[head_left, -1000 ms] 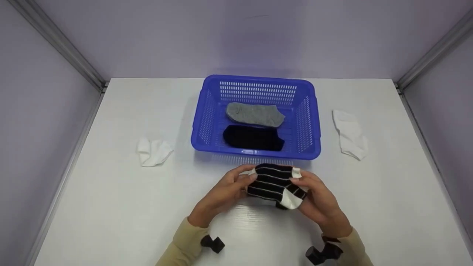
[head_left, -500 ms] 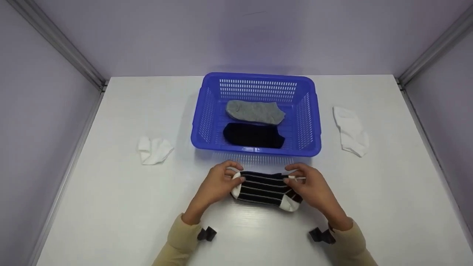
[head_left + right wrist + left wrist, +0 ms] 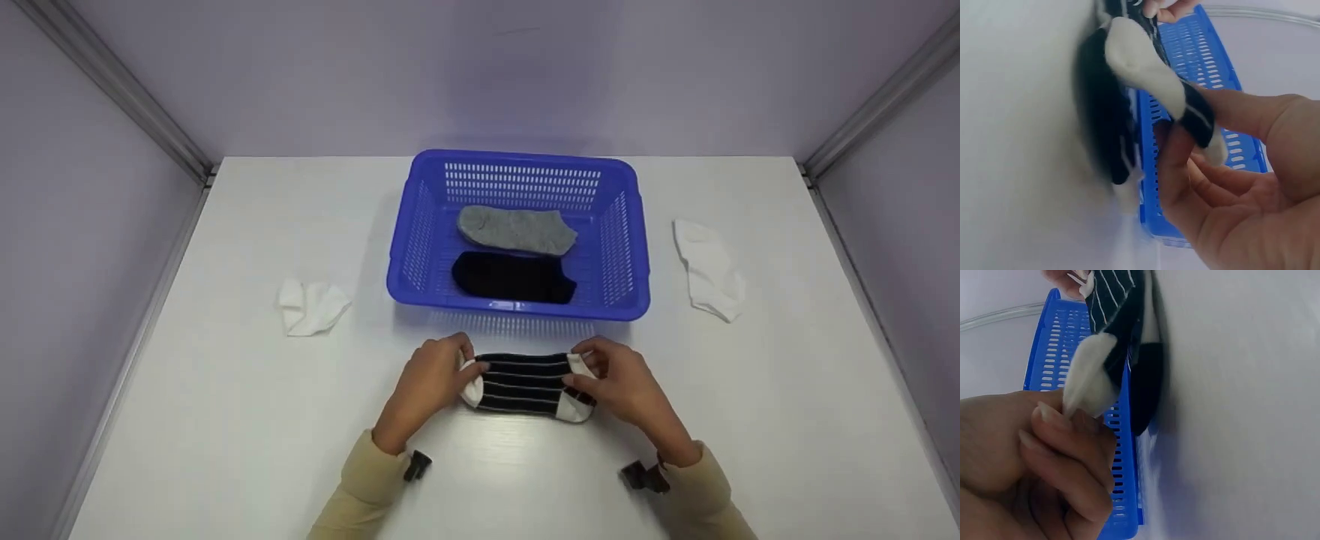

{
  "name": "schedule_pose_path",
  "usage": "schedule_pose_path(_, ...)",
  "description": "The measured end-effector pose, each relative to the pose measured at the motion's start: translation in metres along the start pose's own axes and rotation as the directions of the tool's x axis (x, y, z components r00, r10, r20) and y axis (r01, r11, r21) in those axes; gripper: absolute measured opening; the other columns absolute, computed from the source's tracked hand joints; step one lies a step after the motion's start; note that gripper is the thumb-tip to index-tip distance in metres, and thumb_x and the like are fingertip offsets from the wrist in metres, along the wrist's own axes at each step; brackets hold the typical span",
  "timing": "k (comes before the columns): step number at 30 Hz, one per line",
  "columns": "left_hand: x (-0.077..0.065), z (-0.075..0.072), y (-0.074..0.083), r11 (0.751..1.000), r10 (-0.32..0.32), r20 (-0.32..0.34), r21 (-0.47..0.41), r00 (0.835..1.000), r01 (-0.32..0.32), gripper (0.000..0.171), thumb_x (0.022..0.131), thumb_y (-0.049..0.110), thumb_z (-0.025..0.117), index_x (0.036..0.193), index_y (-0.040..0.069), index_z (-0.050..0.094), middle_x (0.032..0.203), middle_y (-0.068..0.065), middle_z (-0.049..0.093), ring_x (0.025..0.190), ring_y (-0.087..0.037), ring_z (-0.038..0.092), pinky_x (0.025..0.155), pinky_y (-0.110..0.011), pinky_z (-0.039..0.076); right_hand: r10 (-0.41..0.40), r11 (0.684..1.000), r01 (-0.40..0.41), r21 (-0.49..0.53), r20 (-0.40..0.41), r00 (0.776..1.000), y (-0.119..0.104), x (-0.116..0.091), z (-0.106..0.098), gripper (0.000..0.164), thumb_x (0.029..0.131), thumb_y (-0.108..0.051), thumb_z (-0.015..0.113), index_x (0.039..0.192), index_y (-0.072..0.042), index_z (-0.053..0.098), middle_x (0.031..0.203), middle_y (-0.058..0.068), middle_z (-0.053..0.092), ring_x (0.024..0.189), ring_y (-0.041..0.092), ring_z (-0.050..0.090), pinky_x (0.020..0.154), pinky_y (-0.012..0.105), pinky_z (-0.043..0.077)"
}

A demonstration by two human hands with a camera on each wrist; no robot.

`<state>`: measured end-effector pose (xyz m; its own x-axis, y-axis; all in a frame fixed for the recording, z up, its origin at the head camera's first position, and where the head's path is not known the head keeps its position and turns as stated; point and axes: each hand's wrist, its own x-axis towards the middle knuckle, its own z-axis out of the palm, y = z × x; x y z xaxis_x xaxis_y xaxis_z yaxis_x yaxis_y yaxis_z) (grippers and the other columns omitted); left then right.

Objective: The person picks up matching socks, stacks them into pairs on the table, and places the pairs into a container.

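Note:
A black sock with thin white stripes (image 3: 521, 382) stretches sideways in front of the basket, white at the toe and heel. At its white toe end, my left hand (image 3: 431, 375) pinches the fabric between thumb and fingers. My right hand (image 3: 622, 379) pinches the opposite end, by the cuff and heel. In the right wrist view a second dark sock (image 3: 1100, 107) with a white end shows below the pinched one, close to the table. Both wrist views show the held fabric raised off the table where the fingers grip it.
Behind the hands stands a blue plastic basket (image 3: 517, 306) holding a grey sock (image 3: 517, 230) and a black sock (image 3: 514, 277). A crumpled white sock (image 3: 311, 307) lies on the left of the white table (image 3: 225, 420), and another white sock (image 3: 709, 270) on the right. Panels enclose the sides and back.
The striped sock has gone from bunched and tilted to stretched out level, shifting a little left. Both hands have moved onto its two ends. The basket and its socks stay put.

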<state>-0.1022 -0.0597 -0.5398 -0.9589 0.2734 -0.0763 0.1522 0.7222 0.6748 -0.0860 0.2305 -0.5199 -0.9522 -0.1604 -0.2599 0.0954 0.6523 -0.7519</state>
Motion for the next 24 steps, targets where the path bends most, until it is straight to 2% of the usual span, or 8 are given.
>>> schedule_pose_path(3,0.002,0.002,-0.002,0.999,-0.021,0.001,0.026,1.000,0.021,0.031,0.093,0.036,0.080,0.091,0.007,0.070,0.061,0.008,0.043,0.058,-0.011,0.044,0.053,-0.029,0.039,0.010,0.998,-0.012,-0.058,-0.037,0.999,-0.001,0.000,0.005,0.033,0.090,-0.016,0.082,0.119,-0.005,0.070,0.099,0.008,0.068,0.089,0.020,0.060,0.079,0.034,0.051)
schedule_pose_path(6,0.001,0.003,-0.001,0.998,-0.056,-0.002,0.035,0.998,0.056,0.040,0.092,0.043,0.080,0.097,0.005,0.069,0.066,0.003,0.053,0.061,-0.014,0.051,0.055,-0.033,0.045,0.007,0.994,-0.014,-0.108,-0.068,0.998,-0.001,0.000,0.006,0.037,0.089,-0.016,0.083,0.120,-0.003,0.068,0.098,0.009,0.067,0.088,0.021,0.059,0.079,0.036,0.051)
schedule_pose_path(9,-0.001,0.004,0.001,0.996,-0.071,-0.024,0.060,0.997,0.072,0.054,0.088,0.048,0.083,0.110,0.001,0.066,0.085,-0.007,0.062,0.070,-0.020,0.060,0.060,-0.040,0.052,0.014,0.987,-0.027,-0.157,-0.081,0.997,-0.001,-0.001,0.006,0.048,0.088,-0.021,0.085,0.125,0.002,0.064,0.101,0.012,0.063,0.089,0.022,0.058,0.078,0.038,0.050)
schedule_pose_path(12,-0.004,0.006,0.005,0.993,-0.063,-0.027,0.094,0.998,0.065,0.069,0.083,0.049,0.088,0.121,-0.003,0.062,0.103,-0.015,0.063,0.082,-0.028,0.066,0.069,-0.046,0.057,0.041,0.981,-0.053,-0.189,-0.068,0.997,-0.002,-0.002,0.007,0.065,0.086,-0.027,0.087,0.133,0.006,0.058,0.100,0.012,0.060,0.087,0.021,0.056,0.075,0.037,0.049)
schedule_pose_path(17,-0.006,0.011,0.010,0.991,-0.051,0.002,0.126,0.999,0.050,0.066,0.078,0.039,0.093,0.120,-0.002,0.064,0.103,-0.016,0.070,0.090,-0.032,0.071,0.075,-0.047,0.059,0.077,0.979,-0.078,-0.186,-0.011,0.997,-0.005,-0.001,0.011,0.084,0.081,-0.027,0.092,0.144,0.009,0.050,0.091,0.008,0.060,0.078,0.018,0.054,0.067,0.033,0.046)
schedule_pose_path(20,-0.006,0.013,0.012,0.995,-0.046,0.035,0.095,0.998,0.043,0.056,0.080,0.031,0.093,0.117,-0.002,0.066,0.099,-0.013,0.073,0.089,-0.029,0.070,0.077,-0.046,0.059,0.073,0.979,-0.072,-0.189,0.003,0.997,-0.005,-0.001,0.013,0.072,0.080,-0.023,0.092,0.134,0.008,0.056,0.087,0.006,0.056,0.077,0.018,0.052,0.066,0.032,0.044)
schedule_pose_path(24,-0.005,0.011,0.011,0.999,-0.002,0.091,0.043,0.996,-0.002,0.039,0.086,0.025,0.088,0.109,-0.001,0.070,0.093,-0.009,0.069,0.084,-0.021,0.062,0.075,-0.041,0.055,0.006,0.984,-0.005,-0.177,0.001,1.000,-0.002,-0.001,0.012,0.042,0.080,-0.020,0.092,0.101,0.000,0.061,0.086,0.005,0.049,0.081,0.019,0.048,0.071,0.030,0.041)
